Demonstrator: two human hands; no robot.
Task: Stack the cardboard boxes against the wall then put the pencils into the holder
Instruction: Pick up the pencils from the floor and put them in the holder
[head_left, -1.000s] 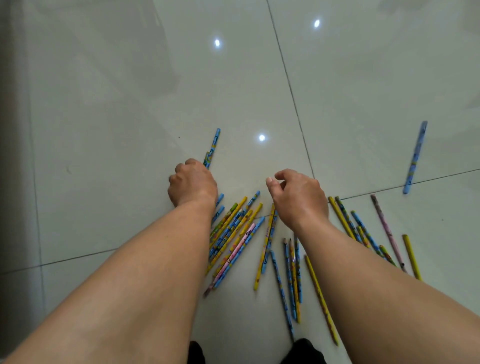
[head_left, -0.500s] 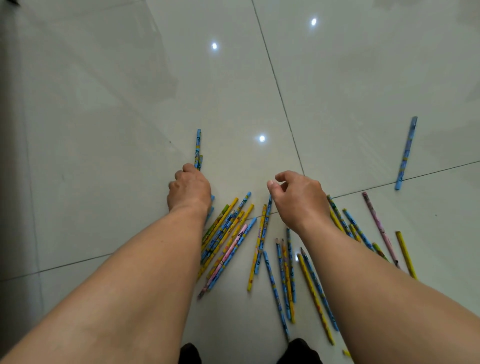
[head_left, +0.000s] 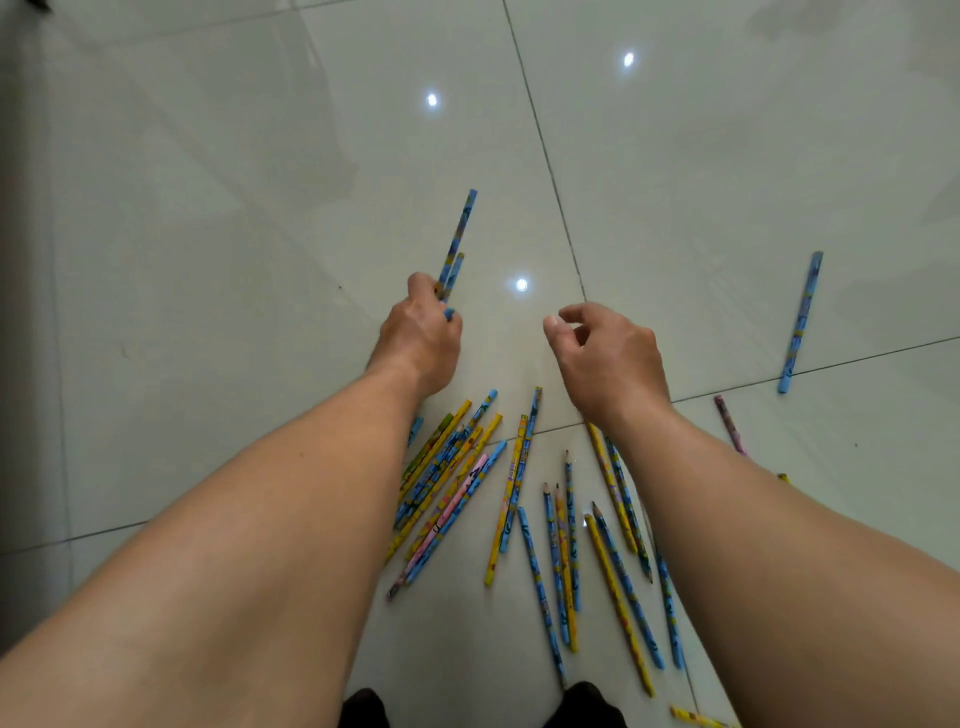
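My left hand (head_left: 421, 338) grips two blue patterned pencils (head_left: 457, 244), whose ends stick out forward beyond my fingers. My right hand (head_left: 608, 358) hovers over the floor with its fingers loosely curled and nothing in them. Below both hands, several yellow, blue and pink pencils (head_left: 457, 483) lie scattered on the pale tiled floor (head_left: 208, 260). More pencils (head_left: 613, 561) lie beside my right forearm. No holder and no cardboard boxes are in view.
One blue pencil (head_left: 800, 322) lies apart at the right, and a pink pencil (head_left: 727, 421) lies just beyond my right forearm. Dark shoe tips (head_left: 587, 701) show at the bottom edge. A darker strip (head_left: 21, 364) runs along the left side.
My left hand has lifted off the pile and moved forward with the blue pencils in it. My right hand has risen a little and loosened its fingers.
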